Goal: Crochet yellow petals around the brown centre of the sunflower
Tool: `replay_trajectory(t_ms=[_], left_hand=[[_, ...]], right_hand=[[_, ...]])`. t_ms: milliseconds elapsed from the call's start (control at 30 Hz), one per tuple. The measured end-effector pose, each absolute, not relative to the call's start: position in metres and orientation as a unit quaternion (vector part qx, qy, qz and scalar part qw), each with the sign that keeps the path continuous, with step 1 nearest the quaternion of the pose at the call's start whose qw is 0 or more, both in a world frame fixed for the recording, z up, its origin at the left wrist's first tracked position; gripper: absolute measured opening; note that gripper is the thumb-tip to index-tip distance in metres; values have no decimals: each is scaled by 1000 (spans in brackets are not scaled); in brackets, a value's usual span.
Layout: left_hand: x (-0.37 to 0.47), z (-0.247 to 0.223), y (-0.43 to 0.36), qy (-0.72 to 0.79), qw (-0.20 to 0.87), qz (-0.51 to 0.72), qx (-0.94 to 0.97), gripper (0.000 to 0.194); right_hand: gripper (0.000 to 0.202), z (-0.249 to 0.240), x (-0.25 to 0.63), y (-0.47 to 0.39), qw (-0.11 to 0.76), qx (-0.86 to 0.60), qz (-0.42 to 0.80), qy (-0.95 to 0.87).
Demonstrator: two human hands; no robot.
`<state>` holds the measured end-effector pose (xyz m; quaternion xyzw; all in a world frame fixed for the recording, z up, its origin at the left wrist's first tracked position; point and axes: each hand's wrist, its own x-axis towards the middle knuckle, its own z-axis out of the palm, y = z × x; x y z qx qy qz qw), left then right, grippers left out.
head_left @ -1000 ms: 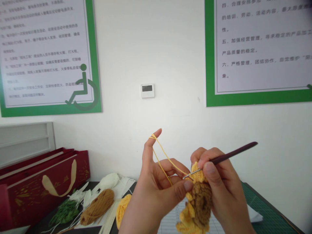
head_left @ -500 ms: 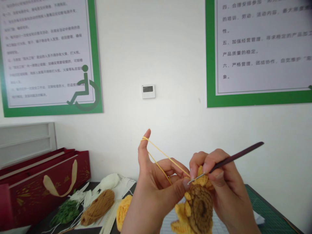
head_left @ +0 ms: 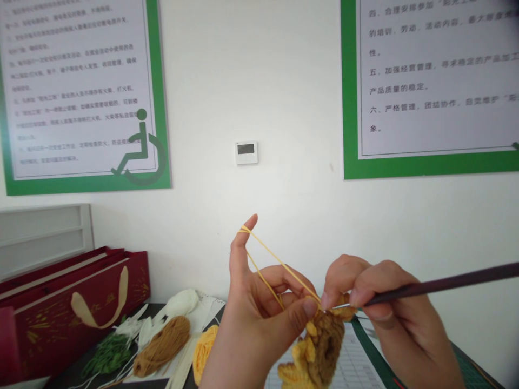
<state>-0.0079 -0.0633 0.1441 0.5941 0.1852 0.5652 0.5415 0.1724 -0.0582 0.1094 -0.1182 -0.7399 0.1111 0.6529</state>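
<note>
My left hand (head_left: 267,313) pinches the edge of a crocheted flower (head_left: 327,346) between thumb and fingers. The flower has a brown centre and yellow petals. Yellow yarn (head_left: 275,258) loops over my raised left index finger and runs taut down to the work. In my right hand (head_left: 389,313) is a crochet hook (head_left: 441,284) with a dark handle, held like a pen. Its metal shaft points left to the flower's upper edge, close to my left thumb; the hook's tip is hidden at the stitches.
Left on the dark table lie a yellow yarn ball (head_left: 205,351), a brown skein (head_left: 162,346), green yarn (head_left: 107,354) and white yarn (head_left: 182,302). Dark red gift bags (head_left: 77,302) stand behind. Printed paper (head_left: 357,362) and a green cutting mat (head_left: 470,367) lie beneath my hands.
My right hand has moved right and slightly down, with the hook now lying flatter. The flower has turned and shifted a little left. My left index finger leans slightly further right.
</note>
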Motion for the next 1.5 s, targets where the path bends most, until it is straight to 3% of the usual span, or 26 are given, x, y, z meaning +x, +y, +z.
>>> replay_trajectory(t_ms=[200,467,733,833,1067,1200,1267,1367,1500], left_hand=[[-8,141,-61,194,524,575,598,118],[-7,139,-59,215,504,596,588,115],[-6,140,-64,226,505,608,570,110],[-3,141,-65,191,549,595,555,117],[3,139,-56,123,618,610,480,127],[0,138,-48,108,665,572,467,125],[1,138,-49,119,642,588,477,121],[7,139,-57,171,512,663,519,117],[8,140,-66,243,369,698,563,109]], right_hand=[[18,113,174,-64,629,-147,39,-763],[11,130,173,-72,564,-128,-220,-785],[24,125,160,-61,603,-147,-374,-689],[22,111,161,-50,665,-160,-334,-649],[30,98,151,-35,749,-20,-18,-662],[26,100,145,-33,754,4,-18,-657],[29,100,146,-34,739,-40,-143,-657],[27,100,151,-39,671,-133,-363,-633],[18,104,152,-46,657,-158,-383,-630]])
